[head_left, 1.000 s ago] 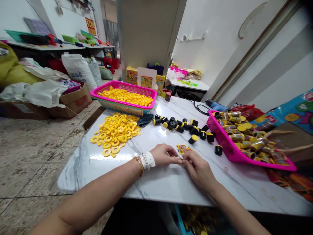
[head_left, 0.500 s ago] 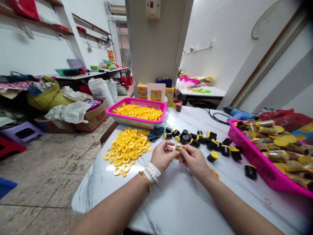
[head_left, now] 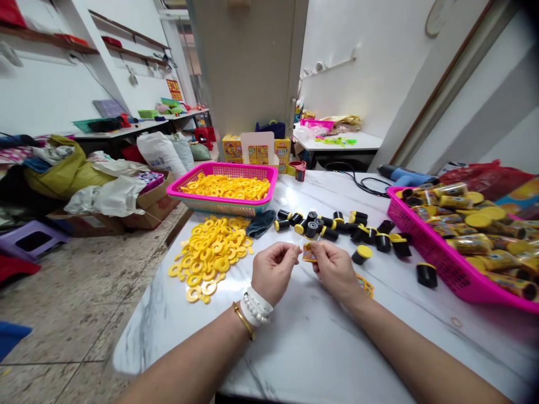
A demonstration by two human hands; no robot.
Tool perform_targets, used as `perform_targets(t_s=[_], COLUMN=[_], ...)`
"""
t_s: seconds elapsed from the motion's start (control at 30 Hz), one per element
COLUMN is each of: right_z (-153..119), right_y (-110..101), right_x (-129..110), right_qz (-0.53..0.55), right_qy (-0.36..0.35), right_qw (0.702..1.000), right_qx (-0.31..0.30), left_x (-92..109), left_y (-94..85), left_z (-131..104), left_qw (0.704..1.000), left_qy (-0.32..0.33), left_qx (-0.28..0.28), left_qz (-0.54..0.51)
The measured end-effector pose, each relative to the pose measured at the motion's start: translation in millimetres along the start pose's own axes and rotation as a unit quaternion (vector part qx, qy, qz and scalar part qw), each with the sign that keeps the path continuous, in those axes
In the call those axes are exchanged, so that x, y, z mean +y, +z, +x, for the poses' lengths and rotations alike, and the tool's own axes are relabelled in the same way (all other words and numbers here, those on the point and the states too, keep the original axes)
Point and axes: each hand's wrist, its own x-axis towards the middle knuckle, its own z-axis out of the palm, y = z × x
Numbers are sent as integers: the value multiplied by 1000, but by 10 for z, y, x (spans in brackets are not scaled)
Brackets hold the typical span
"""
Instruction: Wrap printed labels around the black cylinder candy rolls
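My right hand (head_left: 336,271) pinches a small colour-printed yellow and orange sleeve or label (head_left: 309,253) between thumb and fingers, above the marble-look table (head_left: 303,348). My left hand (head_left: 273,271) is just left of it, apart from the label, with thumb and fingertips pressed together; I cannot make out anything between them. Another yellow-orange printed piece (head_left: 365,285) lies partly hidden behind my right wrist. Beyond my hands lie several black cylinders with yellow ends (head_left: 329,233). A pile of flat yellow rings with tabs (head_left: 210,252) spreads to the left of my left hand.
A pink basket (head_left: 223,168) of yellow rings stands at the back left, a dark cloth (head_left: 260,224) near it. At right, a pink basket (head_left: 458,280) holds several wrapped tubes. Behind are a blue heat-gun-like tool (head_left: 404,175), a tape dispenser (head_left: 300,170) and yellow printed boxes (head_left: 281,151).
My left hand has moved away from the label, so a gap now shows between my hands. The label stays in my right hand. The whole view has shifted slightly.
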Motion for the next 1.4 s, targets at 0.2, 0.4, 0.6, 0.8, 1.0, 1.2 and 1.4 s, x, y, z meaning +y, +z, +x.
perform_targets(t_s=[0.2, 0.4, 0.6, 0.8, 1.0, 1.2, 1.4], right_z=[-89, -85, -83, -89, -75, -77, -90], right_y=[19, 14, 24, 20, 14, 26, 43], right_x=[-45, -23, 2, 8, 25, 5, -1], right_qz=[-100, -110, -108, -124, -130, -72, -34], right_qy=[-95, -127, -151, -171, -181, -151, -108], right_qw=[990, 986, 983, 978, 975, 986, 994], right_qx=[15, 11, 4, 0, 5, -22, -11], left_x=[-38, -61, -65, -59, -60, -96, -27], left_y=[6, 26, 26, 32, 27, -32, -64], left_z=[-2, -4, 3, 0, -9, 61, 91], left_qw=[1000, 999, 998, 998, 998, 997, 997], left_qy=[-13, -50, -53, -67, -57, -7, -74], left_qx=[14, 0, 41, 12, -4, 22, 16], left_qz=[-5, -19, -21, -5, -6, 67, -29])
